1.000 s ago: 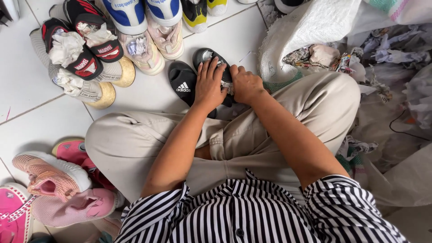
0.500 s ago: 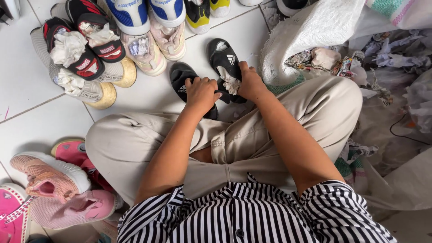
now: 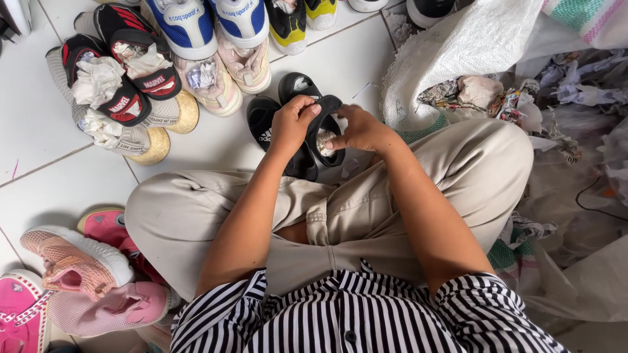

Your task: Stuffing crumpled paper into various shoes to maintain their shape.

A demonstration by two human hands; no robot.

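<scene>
I sit cross-legged on a white tiled floor. Two small black sandals lie in front of my knees. My left hand (image 3: 292, 122) grips the strap of the right-hand black sandal (image 3: 325, 134) and lifts it. My right hand (image 3: 361, 129) pinches a wad of crumpled paper (image 3: 324, 140) inside that sandal, under the strap. The other black sandal (image 3: 264, 121) lies flat on the floor just left of my left hand, partly hidden by my wrist.
Rows of paper-stuffed shoes stand at the far side: black and red sneakers (image 3: 118, 78), blue and white sneakers (image 3: 190, 26), pale pink ones (image 3: 216, 82). Pink shoes (image 3: 72, 268) lie at my left. A white woven sack (image 3: 471, 52) and crumpled paper (image 3: 484, 91) fill the right.
The sandal that lay flat under my hands is now lifted by its strap in my left hand. My right hand has moved in under the strap to the paper.
</scene>
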